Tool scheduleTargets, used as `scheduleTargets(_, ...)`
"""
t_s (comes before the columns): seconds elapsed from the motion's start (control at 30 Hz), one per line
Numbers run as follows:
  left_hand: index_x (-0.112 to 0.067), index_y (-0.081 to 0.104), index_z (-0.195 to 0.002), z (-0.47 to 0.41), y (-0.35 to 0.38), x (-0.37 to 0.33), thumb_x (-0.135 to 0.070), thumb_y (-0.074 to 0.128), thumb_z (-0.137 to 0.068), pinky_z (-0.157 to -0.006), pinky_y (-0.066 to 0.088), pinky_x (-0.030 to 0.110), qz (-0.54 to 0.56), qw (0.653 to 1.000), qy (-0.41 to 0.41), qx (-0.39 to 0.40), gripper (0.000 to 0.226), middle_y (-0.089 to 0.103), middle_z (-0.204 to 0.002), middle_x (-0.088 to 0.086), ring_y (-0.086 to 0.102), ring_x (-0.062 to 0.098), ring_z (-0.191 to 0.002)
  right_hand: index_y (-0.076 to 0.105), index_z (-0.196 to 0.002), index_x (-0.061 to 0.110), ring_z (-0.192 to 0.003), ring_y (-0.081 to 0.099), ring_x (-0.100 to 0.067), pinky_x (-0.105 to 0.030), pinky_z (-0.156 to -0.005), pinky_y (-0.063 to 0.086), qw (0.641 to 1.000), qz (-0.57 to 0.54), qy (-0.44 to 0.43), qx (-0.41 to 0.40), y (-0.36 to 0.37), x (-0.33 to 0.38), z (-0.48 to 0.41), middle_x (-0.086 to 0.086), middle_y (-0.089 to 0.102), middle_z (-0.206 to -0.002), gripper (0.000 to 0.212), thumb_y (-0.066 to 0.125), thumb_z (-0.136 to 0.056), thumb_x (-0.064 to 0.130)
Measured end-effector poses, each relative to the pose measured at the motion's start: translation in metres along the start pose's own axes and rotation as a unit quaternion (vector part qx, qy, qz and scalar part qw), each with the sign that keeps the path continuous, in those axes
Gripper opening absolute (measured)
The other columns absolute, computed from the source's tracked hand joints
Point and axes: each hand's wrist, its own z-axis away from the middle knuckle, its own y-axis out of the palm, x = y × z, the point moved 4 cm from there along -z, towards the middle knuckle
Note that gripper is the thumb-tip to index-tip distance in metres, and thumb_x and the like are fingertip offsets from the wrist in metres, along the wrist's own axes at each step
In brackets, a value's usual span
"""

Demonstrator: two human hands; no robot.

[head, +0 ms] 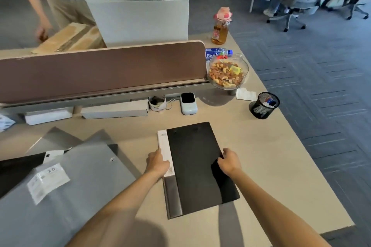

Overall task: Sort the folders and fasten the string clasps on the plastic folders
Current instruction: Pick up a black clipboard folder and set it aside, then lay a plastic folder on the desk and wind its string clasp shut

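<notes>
On the tabletop (pixel 271 158) the left hand (pixel 158 163) and right hand (pixel 228 161) grip opposite long edges of a flat black folder (pixel 196 166), with translucent grey plastic folders (pixel 80 182) piled to its left.

1. Single view, from a wide-angle camera worn on my head; no second view shares the scene.
2. It faces forward and steeply down onto the counter (pixel 271 162), near enough that both my forearms enter from the bottom edge.
3. The brown partition (pixel 100 70) crosses the upper left, beyond my reach.
4. The wide angle bends straight edges and takes in the carpeted floor (pixel 321 86) at right and chairs at the top.
</notes>
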Motion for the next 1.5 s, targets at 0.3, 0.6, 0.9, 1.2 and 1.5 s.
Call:
scheduleTargets(0.3,-0.014,0.048,-0.134,0.02,-0.07,0.057,-0.007,0.049,-0.091,-0.108,0.039,0.033,0.018,0.998,0.047,-0.028,0.044,0.049,-0.139,0.008,0.049,0.02,-0.13,0.051,-0.13,0.015,-0.124,0.048,-0.026,-0.034,-0.104,0.041,0.977,0.075,-0.183,0.084,0.069,0.1,0.017,-0.009,0.049,-0.135,0.037,0.051,-0.093,0.017)
scheduleTargets(0.6,-0.019,0.046,-0.133,0.067,-0.155,0.17,-0.017,0.056,-0.088,-0.108,0.039,0.037,0.013,0.995,0.009,-0.094,0.046,0.048,-0.133,0.005,0.047,0.02,-0.127,0.052,-0.129,0.005,-0.119,0.055,-0.032,-0.034,-0.098,0.043,0.947,0.099,-0.211,0.221,0.199,0.174,0.066,-0.014,0.058,-0.132,0.037,0.048,-0.094,0.016)
scheduleTargets(0.9,-0.018,0.032,-0.144,0.041,-0.217,0.246,-0.024,0.057,-0.083,-0.114,0.024,0.033,-0.061,0.992,-0.027,-0.108,0.067,0.023,-0.154,0.013,0.023,0.033,-0.141,0.05,-0.09,0.02,-0.094,0.063,-0.034,-0.043,-0.083,0.051,0.957,0.154,-0.167,0.18,0.257,0.183,0.065,-0.009,0.066,-0.096,0.013,0.056,-0.085,0.03)
scheduleTargets(1.2,-0.017,0.039,-0.14,0.01,-0.247,0.272,-0.016,0.052,-0.084,-0.11,0.033,0.035,-0.027,0.994,0.023,-0.101,0.058,0.035,-0.147,0.002,0.029,0.023,-0.135,0.054,-0.077,0.011,-0.065,0.06,-0.025,-0.037,-0.06,0.05,0.986,0.013,-0.094,0.14,0.263,0.213,0.074,-0.013,0.064,-0.075,0.024,0.07,-0.082,0.028)
scheduleTargets(1.5,-0.018,0.039,-0.14,0.02,-0.273,0.274,-0.018,0.054,-0.087,-0.106,0.036,0.035,-0.005,0.993,0.019,-0.112,0.055,0.035,-0.147,0.004,0.032,0.024,-0.135,0.051,-0.114,0.022,-0.076,0.074,-0.033,-0.032,-0.051,0.056,0.938,-0.05,-0.198,0.278,0.243,0.27,0.113,-0.009,0.071,-0.106,0.019,0.044,-0.099,0.013)
